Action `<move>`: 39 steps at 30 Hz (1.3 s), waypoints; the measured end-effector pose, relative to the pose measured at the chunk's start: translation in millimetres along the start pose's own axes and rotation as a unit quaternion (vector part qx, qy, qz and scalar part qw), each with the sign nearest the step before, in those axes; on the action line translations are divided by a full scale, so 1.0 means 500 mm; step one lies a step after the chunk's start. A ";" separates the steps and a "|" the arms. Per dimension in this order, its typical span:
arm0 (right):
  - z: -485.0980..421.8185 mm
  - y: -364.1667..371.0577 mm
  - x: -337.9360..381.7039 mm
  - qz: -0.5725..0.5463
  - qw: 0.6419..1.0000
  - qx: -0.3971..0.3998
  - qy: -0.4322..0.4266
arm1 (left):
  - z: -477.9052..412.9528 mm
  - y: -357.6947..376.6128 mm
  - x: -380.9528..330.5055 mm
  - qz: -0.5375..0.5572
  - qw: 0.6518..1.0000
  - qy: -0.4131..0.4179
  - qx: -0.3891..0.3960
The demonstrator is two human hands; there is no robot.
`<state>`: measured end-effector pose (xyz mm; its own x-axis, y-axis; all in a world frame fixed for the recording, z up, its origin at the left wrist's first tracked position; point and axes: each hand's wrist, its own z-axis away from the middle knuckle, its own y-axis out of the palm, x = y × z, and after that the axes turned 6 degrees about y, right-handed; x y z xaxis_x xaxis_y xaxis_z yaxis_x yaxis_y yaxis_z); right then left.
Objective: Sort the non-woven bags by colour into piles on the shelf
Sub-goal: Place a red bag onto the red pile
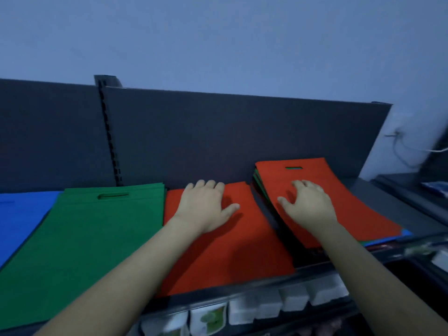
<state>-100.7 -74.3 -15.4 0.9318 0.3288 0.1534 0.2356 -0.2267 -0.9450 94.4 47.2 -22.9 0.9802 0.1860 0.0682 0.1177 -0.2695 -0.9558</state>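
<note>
Head view, left to right along the shelf (pixel 388 209).

Far left: blue pile (pixel 21 221), cut off by the frame edge. Just beside it: green pile (pixel 84 238), handle slot at the far end by the back panel (pixel 218 137).

Centre: red pile (pixel 232 251), long axis running from the back panel to the front edge. Left hand (pixel 206 207) lies flat on its far half, fingers straight and together, thumb out to the right. It presses and grips nothing.

Right: unsorted stack, top red bag (pixel 339 190) uppermost. Green and blue edges show under it at the near right corner, and green shows through its handle slot (pixel 293 168). Right hand (pixel 308 202) rests on the bag's left half, fingers spread and slightly bent, palm down. No pinch is visible and no edge is lifted.

Key relation: the top red bag lies directly under the right hand, and its home, the red pile, is immediately left of that hand across a narrow dark gap. The bag's long axis is skewed, handle end far left and foot near right, against the pile's straight front-to-back axis. Judgement: the move calls for a short leftward carry plus a slight turn to square it. The right hand is nearer.

Writing: none on the bags. Shelf-edge label holders (pixel 266 304) are blurred and unreadable.
</note>
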 end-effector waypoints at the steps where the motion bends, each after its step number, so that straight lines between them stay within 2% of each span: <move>1: -0.018 -0.003 -0.037 0.009 1.000 0.009 0.008 | -0.025 0.009 -0.038 0.012 1.000 0.002 -0.002; 9: -0.114 0.030 -0.242 0.054 0.992 0.106 0.041 | -0.180 0.079 -0.248 0.037 0.999 -0.002 0.026; 11: -0.131 0.039 -0.274 0.038 0.988 0.136 0.063 | -0.202 0.093 -0.277 0.044 0.998 -0.012 0.038; 13: -0.146 0.042 -0.307 -0.002 0.982 0.163 0.099 | -0.220 0.107 -0.294 0.097 0.992 -0.058 0.056; 15: -0.155 0.050 -0.334 -0.032 0.977 0.171 0.125 | -0.232 0.117 -0.299 0.220 0.965 -0.130 0.066; 17: -0.156 0.063 -0.344 -0.028 0.978 0.163 0.126 | -0.243 0.126 -0.298 0.330 0.928 -0.168 0.044; 21: -0.150 0.083 -0.328 -0.016 0.983 0.160 0.084 | -0.256 0.139 -0.274 0.399 0.888 -0.227 -0.026; 24: -0.150 0.076 -0.312 -0.066 0.977 0.185 0.079 | -0.256 0.142 -0.253 0.423 0.875 -0.212 -0.102; 26: -0.152 0.072 -0.300 -0.085 0.974 0.196 0.077 | -0.248 0.137 -0.245 0.471 0.845 -0.195 -0.161; 29: -0.155 0.068 -0.284 -0.111 0.972 0.198 0.065 | -0.238 0.126 -0.238 0.548 0.789 -0.207 -0.183; 31: -0.155 0.065 -0.275 -0.133 0.970 0.194 0.063 | -0.233 0.130 -0.229 0.563 0.778 -0.215 -0.176; 34: -0.160 0.061 -0.264 -0.154 0.967 0.187 0.076 | -0.224 0.137 -0.217 0.562 0.779 -0.226 -0.160; 39: -0.162 0.066 -0.274 -0.081 0.973 0.185 0.113 | -0.209 0.143 -0.215 0.590 0.757 -0.228 -0.163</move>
<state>-197.9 -201.3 -44.4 0.9376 0.1127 0.3290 0.3080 0.1701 -0.9361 14.0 -91.0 -68.6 0.2855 -0.0792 -0.9551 -0.6919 -0.7066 -0.1482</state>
